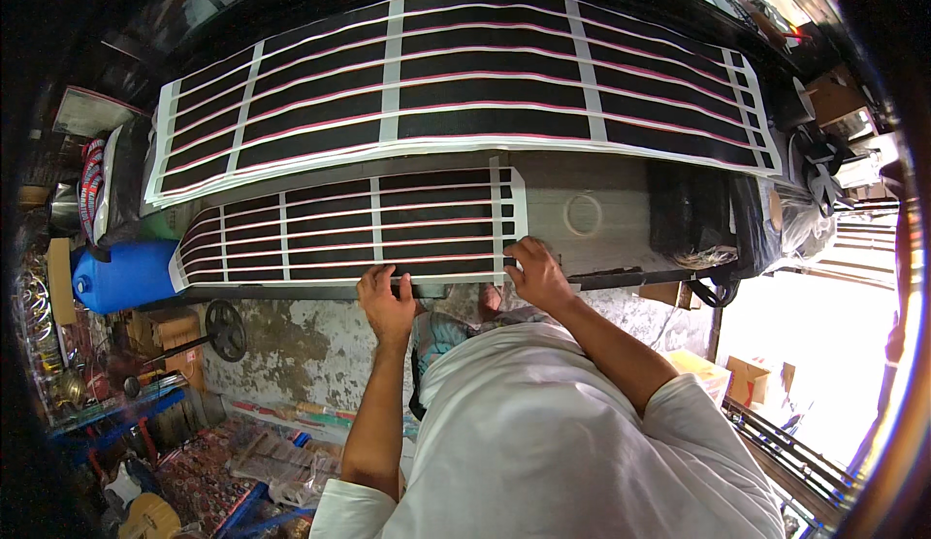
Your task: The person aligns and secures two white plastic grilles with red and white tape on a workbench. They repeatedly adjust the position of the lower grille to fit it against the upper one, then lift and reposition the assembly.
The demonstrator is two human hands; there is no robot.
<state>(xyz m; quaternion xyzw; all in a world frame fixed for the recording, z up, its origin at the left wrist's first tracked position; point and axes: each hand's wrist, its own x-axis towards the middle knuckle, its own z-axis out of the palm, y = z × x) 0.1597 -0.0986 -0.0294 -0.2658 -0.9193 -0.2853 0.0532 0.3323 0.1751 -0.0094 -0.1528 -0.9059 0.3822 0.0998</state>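
A long printed sheet point(330, 230) with black panels, white strips and thin red lines lies on the grey work surface nearest me. My left hand point(388, 303) rests at its front edge, fingers bent onto the sheet, thumb apart from them. Over the right end of that sheet is my right hand point(539, 274), its fingertips on the white end strip and its fingers spread a little. Nothing shows in either hand. Behind it lies a larger stack of similar sheets point(490, 65), with several layers visible along its left edge.
Left of the sheet sits a blue plastic drum point(126, 277). A black-wrapped bundle point(693, 214) and clear plastic stand at the right end of the surface. Below left are a black handwheel point(226, 331) and a cardboard box point(175, 340). Bright daylight comes in at right.
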